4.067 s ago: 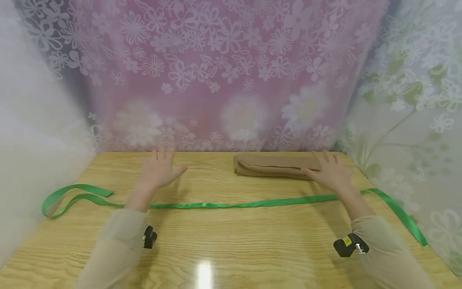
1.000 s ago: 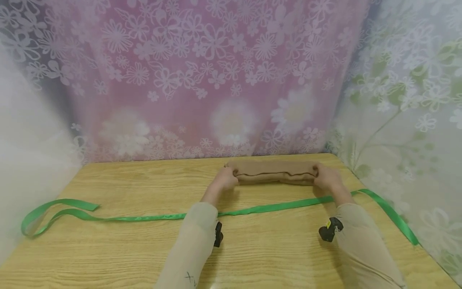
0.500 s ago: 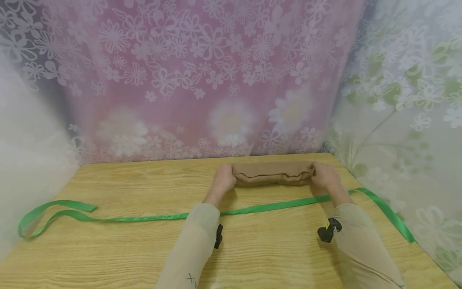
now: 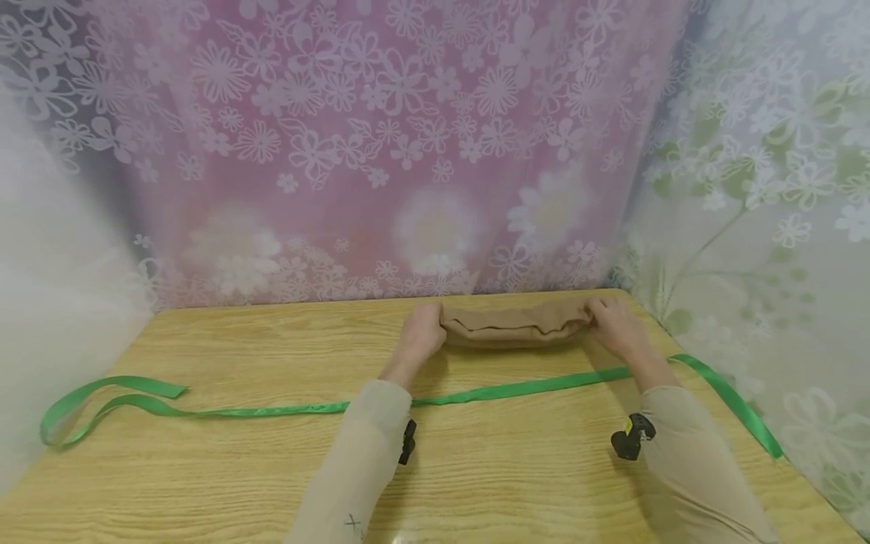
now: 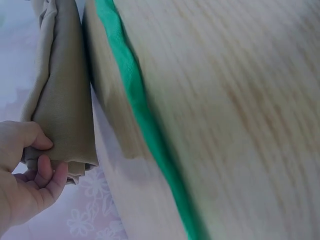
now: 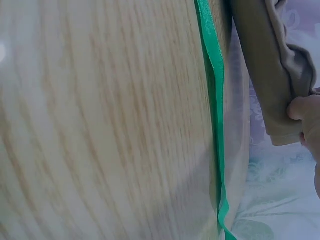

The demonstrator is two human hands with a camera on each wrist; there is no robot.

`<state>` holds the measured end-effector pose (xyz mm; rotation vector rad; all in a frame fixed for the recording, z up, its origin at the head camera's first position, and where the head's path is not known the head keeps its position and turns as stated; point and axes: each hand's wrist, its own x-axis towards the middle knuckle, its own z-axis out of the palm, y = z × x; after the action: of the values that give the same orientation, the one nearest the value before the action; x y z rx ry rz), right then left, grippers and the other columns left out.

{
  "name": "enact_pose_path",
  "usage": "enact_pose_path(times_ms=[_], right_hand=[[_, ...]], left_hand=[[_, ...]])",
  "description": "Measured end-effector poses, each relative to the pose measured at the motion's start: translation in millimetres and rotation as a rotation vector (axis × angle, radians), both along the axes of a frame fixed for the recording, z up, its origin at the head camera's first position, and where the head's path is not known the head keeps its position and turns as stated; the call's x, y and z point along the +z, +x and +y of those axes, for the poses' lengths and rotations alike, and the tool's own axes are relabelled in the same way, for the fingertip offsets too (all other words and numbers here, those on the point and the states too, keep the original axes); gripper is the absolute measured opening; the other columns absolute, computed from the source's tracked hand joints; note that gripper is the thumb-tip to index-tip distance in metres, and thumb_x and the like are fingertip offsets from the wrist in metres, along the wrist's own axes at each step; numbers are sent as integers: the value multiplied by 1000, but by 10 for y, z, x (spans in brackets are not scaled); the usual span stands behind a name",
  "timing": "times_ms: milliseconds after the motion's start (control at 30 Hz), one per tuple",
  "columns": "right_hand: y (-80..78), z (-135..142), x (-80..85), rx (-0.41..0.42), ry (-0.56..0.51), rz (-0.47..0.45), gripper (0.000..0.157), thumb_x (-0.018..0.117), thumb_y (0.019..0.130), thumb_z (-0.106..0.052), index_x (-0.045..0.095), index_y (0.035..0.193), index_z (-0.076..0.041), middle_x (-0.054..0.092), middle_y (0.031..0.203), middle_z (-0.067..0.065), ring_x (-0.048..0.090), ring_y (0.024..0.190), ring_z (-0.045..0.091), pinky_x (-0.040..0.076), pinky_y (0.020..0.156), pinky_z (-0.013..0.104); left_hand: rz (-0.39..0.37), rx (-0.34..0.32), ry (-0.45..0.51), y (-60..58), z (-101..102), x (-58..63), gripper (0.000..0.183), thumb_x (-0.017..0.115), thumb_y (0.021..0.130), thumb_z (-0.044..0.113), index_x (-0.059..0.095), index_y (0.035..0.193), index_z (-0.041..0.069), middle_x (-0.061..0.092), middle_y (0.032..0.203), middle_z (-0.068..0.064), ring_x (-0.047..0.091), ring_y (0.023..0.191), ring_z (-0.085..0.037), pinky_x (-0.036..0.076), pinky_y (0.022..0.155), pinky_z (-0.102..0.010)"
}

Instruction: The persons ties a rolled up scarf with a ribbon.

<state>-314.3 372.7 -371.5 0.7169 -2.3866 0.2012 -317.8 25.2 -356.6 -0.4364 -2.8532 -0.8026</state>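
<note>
A folded brown cloth [image 4: 513, 326] stretches between both hands near the table's far edge. My left hand [image 4: 423, 332] pinches its left end; in the left wrist view the thumb lies on one face and the curled fingers [image 5: 52, 182] are at the end edge. At the other end, my right hand [image 4: 615, 325] grips the cloth, with the thumb [image 6: 299, 107] pressed on it in the right wrist view. The fold's long seam sags a little in the middle. A green ribbon [image 4: 503, 391] lies across the table in front of the cloth, passing under both forearms.
The wooden table [image 4: 503, 468] fills the lower view. The ribbon's left end [image 4: 112, 393] loops back on itself, and its right end reaches the right edge. A pink flowered curtain [image 4: 381, 151] hangs behind, with pale sheets at both sides.
Both hands were spread open over the table; the left has since moved right and both have taken hold of the cloth's ends. Lately the right hand has risen slightly with its end.
</note>
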Motion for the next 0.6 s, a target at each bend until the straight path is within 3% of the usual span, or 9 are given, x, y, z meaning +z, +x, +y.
enact_pose_path(times_ms=[167,367,600], right_hand=[[-27,15,23,107,70,174,39,80,55,11,54,81,-1,54,76,17,52,72,38,43,65,47],[-8,-8,153,80,185,348,43,86,48,1,56,79,-2,58,75,16,52,67,35,47,59,42],[-2,-103,271,91,190,395,39,85,56,-5,58,83,-2,59,75,15,51,68,33,45,53,37]], left_hand=[[60,6,-38,19,-62,49,10,59,80,-8,57,81,2,60,78,-9,55,72,-21,47,61,-29],[83,3,-40,10,-164,128,14,58,80,-8,60,92,0,62,89,-14,59,85,-27,51,69,-32],[105,17,-75,-10,-341,236,11,61,80,-6,62,90,0,64,88,-14,58,87,-28,50,73,-34]])
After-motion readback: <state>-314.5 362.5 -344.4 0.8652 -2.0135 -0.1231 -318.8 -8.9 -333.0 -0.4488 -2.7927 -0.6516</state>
